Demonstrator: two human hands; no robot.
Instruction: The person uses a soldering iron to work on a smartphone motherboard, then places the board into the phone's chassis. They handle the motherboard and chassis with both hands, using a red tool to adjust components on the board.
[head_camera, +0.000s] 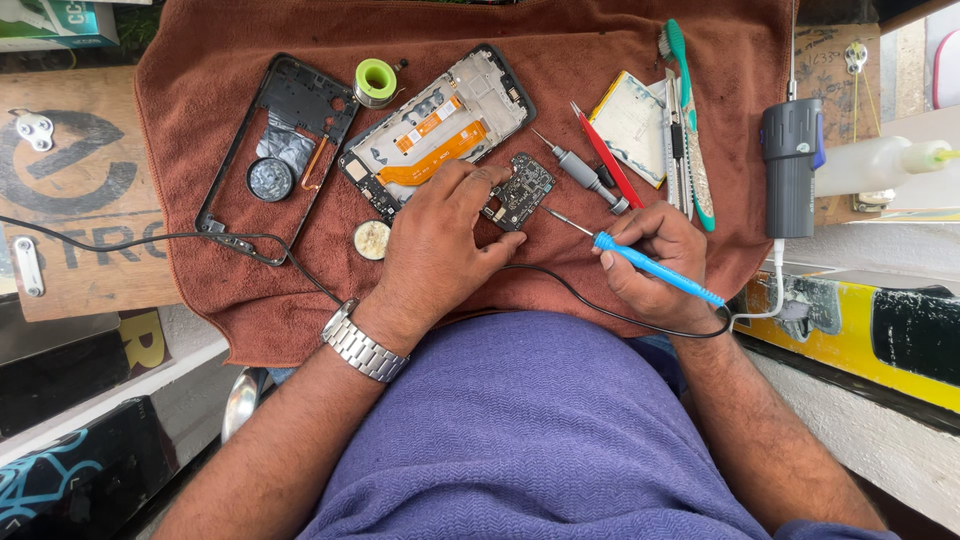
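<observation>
I see the left hand (440, 235) pressing its fingers down on a small black circuit board (520, 190), which lies on the brown towel (200, 120) just beside the opened phone frame (440, 125). My right hand (655, 265) is clamped around a blue-handled soldering iron (650, 265), its tip just right of the board.

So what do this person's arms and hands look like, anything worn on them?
Both forearms are bare, with no sleeves reaching them and no gloves on either hand. The left hand has a silver metal link watch at the wrist. The right hand and its wrist carry nothing: no ring, band or watch shows. The torso between the arms is covered by a purple textured shirt.
</observation>
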